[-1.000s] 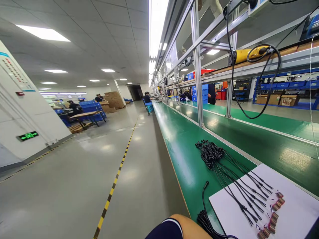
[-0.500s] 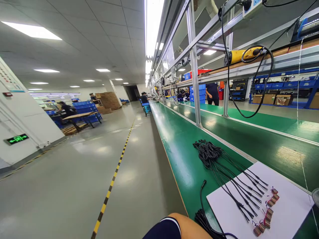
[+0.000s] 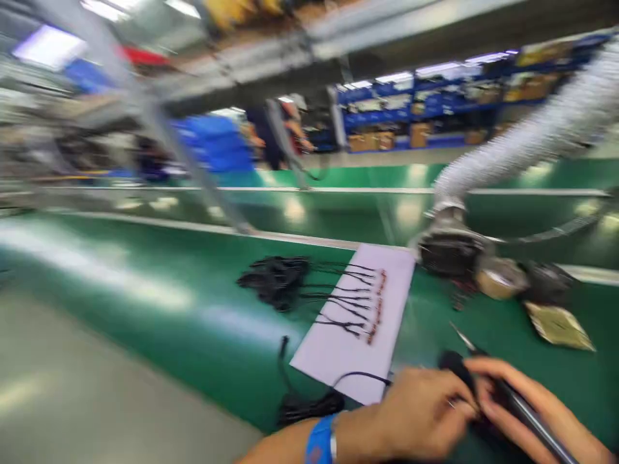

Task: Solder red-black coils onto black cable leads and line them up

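My left hand, with a blue wristband, is closed in a pinch at the lower right. A black cable runs from a coiled bundle into it; the cable's end is hidden. Close beside it, my right hand is wrapped round a dark pen-shaped soldering iron, its thin metal tip pointing up and left. A round black piece shows between the hands, too blurred to name. Left of them, a white sheet bears black cable ends and a row of small copper-coloured parts.
A heap of black cables lies on the green bench. A silver fume duct comes down behind my hands. Near its mouth are a tape roll and a yellowish packet. Another person stands beyond the bench.
My view has swung right and down, blurring the picture. Both hands, the soldering iron and the duct have come into view. The sheet and cables now appear further left.
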The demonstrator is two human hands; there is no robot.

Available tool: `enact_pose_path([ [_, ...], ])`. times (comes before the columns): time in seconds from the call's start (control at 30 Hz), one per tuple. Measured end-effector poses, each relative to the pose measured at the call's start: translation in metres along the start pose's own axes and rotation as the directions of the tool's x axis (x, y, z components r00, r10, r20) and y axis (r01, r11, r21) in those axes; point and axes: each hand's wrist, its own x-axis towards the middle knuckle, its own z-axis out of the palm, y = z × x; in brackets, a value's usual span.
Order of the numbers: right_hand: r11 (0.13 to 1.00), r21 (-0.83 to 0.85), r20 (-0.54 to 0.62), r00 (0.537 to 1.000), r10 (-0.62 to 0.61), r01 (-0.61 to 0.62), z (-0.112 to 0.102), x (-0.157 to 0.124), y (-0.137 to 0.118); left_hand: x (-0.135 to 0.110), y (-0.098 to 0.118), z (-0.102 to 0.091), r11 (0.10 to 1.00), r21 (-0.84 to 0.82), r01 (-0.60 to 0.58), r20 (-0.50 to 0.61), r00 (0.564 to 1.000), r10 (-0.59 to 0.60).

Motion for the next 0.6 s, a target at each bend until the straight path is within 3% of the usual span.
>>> enact_pose_path([
  [0.07, 0.985, 0.132, 0.007, 0.994, 0.109, -0.109, 0.000, -0.016, -0.007, 0.001, -0.003, -0.001, 0.997, -0.067, -0.029, -0.100, 0.995, 0.023],
  [0.17, 0.910, 0.380, 0.047, 0.986, 0.159, -0.165, 0.000, -0.015, -0.009, 0.000, -0.005, -0.007, 0.990, -0.137, -0.038, -0.083, 0.996, 0.026],
  [0.27, 0.844, 0.512, 0.063, 0.987, 0.150, -0.161, 0.001, -0.011, -0.009, -0.004, -0.002, -0.010, 0.987, -0.149, -0.052, -0.061, 0.997, 0.044],
  [0.6, 0.921, 0.377, 0.057, 0.995, 0.084, -0.099, 0.000, -0.014, -0.004, -0.002, -0.002, -0.011, 0.985, 0.010, -0.170, -0.100, 0.980, 0.170],
])
